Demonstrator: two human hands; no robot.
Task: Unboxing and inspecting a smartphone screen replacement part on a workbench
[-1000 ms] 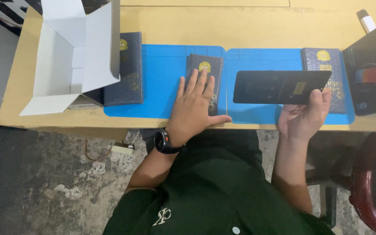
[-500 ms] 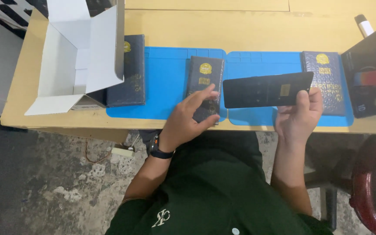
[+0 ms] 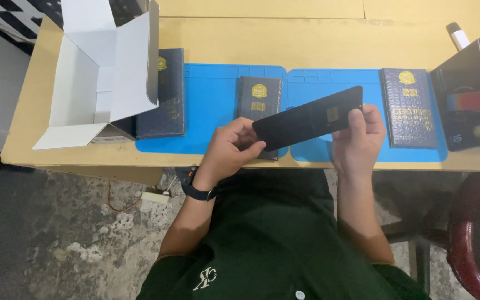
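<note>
Two hands (image 3: 234, 150) (image 3: 359, 139) gripping flat glossy black panel (image 3: 306, 118), blue mat (image 3: 212, 111) beneath

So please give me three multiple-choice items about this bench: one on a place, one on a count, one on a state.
1. Where does the open white box stand?
A. at the table's left end
B. at its right end
C. on the floor

2. How many dark booklets with a gold emblem lie on the mats?
A. one
B. three
C. five

3. How is the black panel held?
A. flat on the mat
B. in both hands, above the mat
C. in one hand only

Answers:
1 A, it stands at the left, beside the left booklet.
2 B, left, middle and right.
3 B, the left hand grips its near end and the right hand its far end, above the blue mat.
</note>
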